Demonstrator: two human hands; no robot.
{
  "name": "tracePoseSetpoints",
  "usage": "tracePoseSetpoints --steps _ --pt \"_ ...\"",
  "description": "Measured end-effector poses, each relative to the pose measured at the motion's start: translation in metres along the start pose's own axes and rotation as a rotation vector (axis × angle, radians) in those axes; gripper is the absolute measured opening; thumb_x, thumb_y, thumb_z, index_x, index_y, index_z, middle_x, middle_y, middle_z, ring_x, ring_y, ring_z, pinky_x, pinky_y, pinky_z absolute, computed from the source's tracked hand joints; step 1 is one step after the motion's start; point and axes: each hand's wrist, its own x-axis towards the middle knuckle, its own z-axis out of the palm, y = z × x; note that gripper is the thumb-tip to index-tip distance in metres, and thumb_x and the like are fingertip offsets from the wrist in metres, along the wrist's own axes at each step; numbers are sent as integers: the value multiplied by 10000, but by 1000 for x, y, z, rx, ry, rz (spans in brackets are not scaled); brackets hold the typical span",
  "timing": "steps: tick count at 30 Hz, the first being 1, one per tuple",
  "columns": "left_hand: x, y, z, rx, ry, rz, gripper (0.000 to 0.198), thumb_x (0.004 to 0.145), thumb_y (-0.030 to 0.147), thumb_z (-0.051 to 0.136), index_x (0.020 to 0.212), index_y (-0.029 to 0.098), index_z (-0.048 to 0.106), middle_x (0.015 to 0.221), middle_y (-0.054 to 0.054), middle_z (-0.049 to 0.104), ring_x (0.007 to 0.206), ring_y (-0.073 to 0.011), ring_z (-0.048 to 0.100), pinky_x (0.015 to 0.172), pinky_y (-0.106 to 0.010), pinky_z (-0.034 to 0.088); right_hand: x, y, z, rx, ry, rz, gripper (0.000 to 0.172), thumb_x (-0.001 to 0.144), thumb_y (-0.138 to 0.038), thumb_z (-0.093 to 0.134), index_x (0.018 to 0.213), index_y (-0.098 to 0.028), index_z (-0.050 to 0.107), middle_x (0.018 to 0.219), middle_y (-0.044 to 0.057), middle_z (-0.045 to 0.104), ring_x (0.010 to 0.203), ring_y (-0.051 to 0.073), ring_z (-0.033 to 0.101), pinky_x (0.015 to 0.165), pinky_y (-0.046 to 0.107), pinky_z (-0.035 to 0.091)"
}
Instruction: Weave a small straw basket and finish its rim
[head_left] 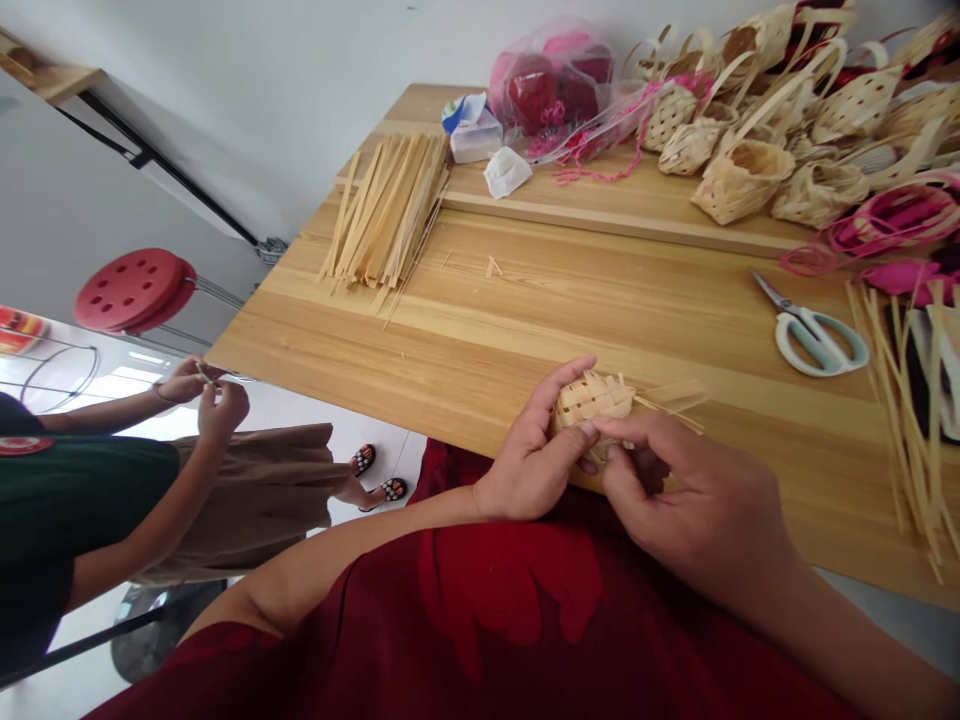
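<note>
Two hands hold a little basket (592,398).
At the near edge of the table (480,330), the left hand (529,455) curls half shut around the little basket, and the right hand (690,500) pinches its side with thumb and finger.

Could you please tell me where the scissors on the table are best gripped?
Grip the scissors by the pale looped handles, coming from above on the right. They lie flat on the table, blades shut and pointing away to the left, so the loops sit nearest the right hand, which now pinches the woven piece.
</note>
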Motion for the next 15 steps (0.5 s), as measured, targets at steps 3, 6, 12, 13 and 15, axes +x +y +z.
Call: tracePoseSetpoints --steps 3,6,12,13,15 --pt "1 2 1 35 20 27 588 958 284 623 1521 261 453 1265 -74 638 1062 -214 618 942 -352 529 2 -3 -1 46 -25 45 168 890 -165 599 985 -252 707 702 -27 749 521 155 669 528 287 490" --pt "3 3 3 109 46 67 535 934 216 591 1458 225 486 1241 -74 630 1073 -205 597 981 -344 501 4 -6 -1 70 -62 83 179 871 -166 597 994 -259 687 657 -46 700 494 138 631 503 272 468" --pt "4 8 8 71 81 14 581 903 192 581 1473 235 475 1079 -39 625 861 -152 548 827 -293 485 6 -8 -2 82 -68 89 287 865 -159 603 1136 -237 658 686 -52 675 494 119 597 515 257 474" --pt "4 9 9 58 84 19 596 905 200 588 1488 250 473 1063 -33 627 840 -149 540 814 -292 481 6 -8 -1 89 -61 85 285 869 -164 604 1140 -236 652 688 -53 672 495 118 595 519 256 477" --pt "4 9 9 49 91 45 549 919 231 602 1460 267 520 1061 -32 637 846 -155 548 820 -298 481 5 -7 -1 108 -39 92 277 880 -171 607 1146 -242 638 700 -53 676 500 117 598 527 254 489"
